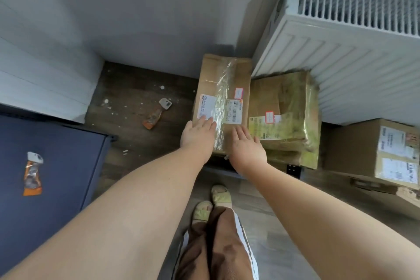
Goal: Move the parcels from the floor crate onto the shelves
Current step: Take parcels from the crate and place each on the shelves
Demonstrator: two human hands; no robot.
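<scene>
**Reach to the first parcel; no grip yet**

Left hand (pixel 197 134) flat, fingers straight, tips lying on the near end of the long brown cardboard parcel (pixel 223 88) with clear tape and white labels; right hand (pixel 246 150) likewise spread, at the parcel's near right corner, contact uncertain; neither hand closed round anything.

Parcel lies low by the wall, touching a second cardboard parcel wrapped in yellow-green tape (pixel 284 116) on its right; a squarer cardboard box (pixel 381 152) further right; a white slatted unit (pixel 341 41) behind them. Whether a crate holds the pile I cannot tell; shelves not in view.

Left of the parcel, an orange-and-white packet (pixel 154 113) on the dark wood floor (pixel 136 98); another like it (pixel 33 174) on a dark blue cabinet top (pixel 68 166).

Judged step: start of a pick-up. Next move calls for a hand on each long side, fingers curled under the edges, then a level lift; the tape looks slippery.
</scene>
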